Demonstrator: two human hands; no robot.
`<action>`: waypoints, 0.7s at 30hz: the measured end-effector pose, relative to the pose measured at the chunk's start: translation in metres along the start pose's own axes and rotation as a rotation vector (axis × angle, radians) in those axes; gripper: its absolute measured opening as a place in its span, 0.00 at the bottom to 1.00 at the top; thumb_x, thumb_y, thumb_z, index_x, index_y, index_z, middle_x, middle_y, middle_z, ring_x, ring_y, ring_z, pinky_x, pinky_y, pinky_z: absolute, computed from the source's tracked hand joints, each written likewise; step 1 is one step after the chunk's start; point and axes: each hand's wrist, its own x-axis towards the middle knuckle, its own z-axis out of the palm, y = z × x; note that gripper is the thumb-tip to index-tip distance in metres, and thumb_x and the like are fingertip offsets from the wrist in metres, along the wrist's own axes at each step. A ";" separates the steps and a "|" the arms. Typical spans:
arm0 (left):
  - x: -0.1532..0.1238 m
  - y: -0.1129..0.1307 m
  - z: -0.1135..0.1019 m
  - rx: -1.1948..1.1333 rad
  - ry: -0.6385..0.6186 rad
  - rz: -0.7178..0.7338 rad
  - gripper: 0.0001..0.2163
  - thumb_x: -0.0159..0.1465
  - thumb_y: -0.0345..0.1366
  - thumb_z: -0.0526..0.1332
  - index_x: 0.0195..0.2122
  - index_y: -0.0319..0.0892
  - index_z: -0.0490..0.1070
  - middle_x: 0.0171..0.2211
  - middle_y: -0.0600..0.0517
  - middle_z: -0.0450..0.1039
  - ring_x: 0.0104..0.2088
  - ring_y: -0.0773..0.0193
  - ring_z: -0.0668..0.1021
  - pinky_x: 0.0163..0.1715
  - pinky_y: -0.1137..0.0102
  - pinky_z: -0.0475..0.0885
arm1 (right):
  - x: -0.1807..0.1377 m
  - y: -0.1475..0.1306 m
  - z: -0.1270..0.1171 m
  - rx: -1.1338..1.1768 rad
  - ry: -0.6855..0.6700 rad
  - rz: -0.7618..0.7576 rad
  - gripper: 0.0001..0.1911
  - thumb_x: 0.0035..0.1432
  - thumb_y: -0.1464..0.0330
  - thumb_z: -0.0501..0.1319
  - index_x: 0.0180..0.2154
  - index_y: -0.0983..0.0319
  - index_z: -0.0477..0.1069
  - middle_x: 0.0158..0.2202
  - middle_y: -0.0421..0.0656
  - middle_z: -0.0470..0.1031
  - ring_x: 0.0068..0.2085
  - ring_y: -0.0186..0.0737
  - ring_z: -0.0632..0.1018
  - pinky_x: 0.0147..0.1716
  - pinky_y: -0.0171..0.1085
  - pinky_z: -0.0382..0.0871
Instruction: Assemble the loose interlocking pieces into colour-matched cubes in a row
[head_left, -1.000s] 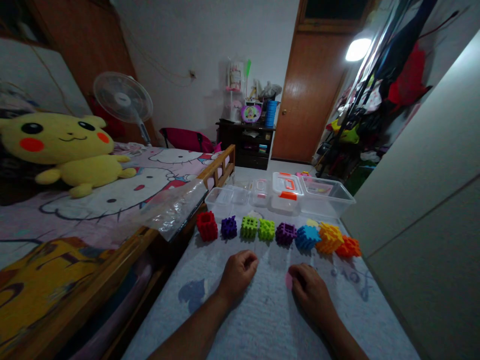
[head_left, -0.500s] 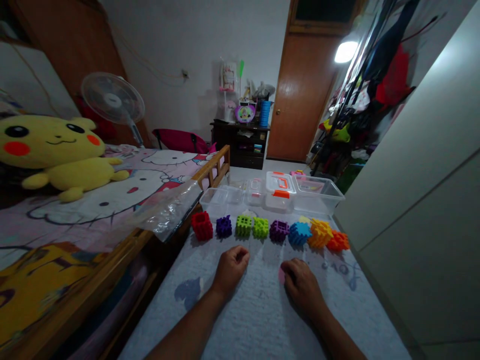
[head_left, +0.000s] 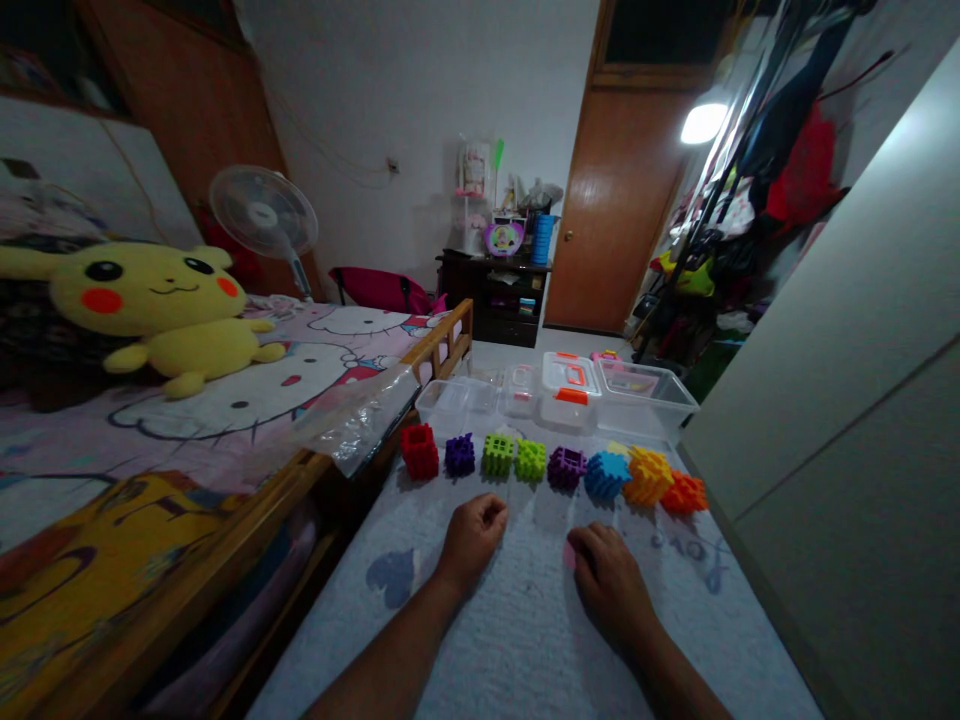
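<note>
A row of several plastic puzzle cubes lies across a white mat (head_left: 525, 620): a red cube (head_left: 420, 451) at the left, then purple (head_left: 460, 455), two green (head_left: 497, 455), dark purple (head_left: 566, 467), blue (head_left: 606, 474), yellow-orange (head_left: 649, 476) and orange (head_left: 684, 492). My left hand (head_left: 472, 533) rests on the mat just in front of the green cubes, fingers curled in with nothing showing in them. My right hand (head_left: 609, 578) lies knuckles up in front of the blue cube, fingers bent under, partly covering a pink spot on the mat.
Clear plastic boxes (head_left: 645, 395), one with an orange latch (head_left: 571, 380), stand behind the cubes. A wooden-framed bed (head_left: 247, 520) with a yellow plush toy (head_left: 161, 305) and a plastic bag (head_left: 360, 415) runs along the left. A pale cabinet wall (head_left: 840, 400) closes the right side.
Both hands stay resting on the mat in the same pose. Only the camera view has shifted slightly; the cubes have not moved.
</note>
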 end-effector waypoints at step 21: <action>0.009 0.000 0.000 0.137 -0.051 -0.071 0.07 0.58 0.34 0.55 0.28 0.40 0.71 0.25 0.54 0.71 0.29 0.65 0.74 0.31 0.73 0.65 | 0.002 0.002 0.003 -0.025 -0.009 -0.006 0.09 0.57 0.75 0.53 0.36 0.60 0.70 0.35 0.45 0.71 0.39 0.43 0.71 0.40 0.39 0.62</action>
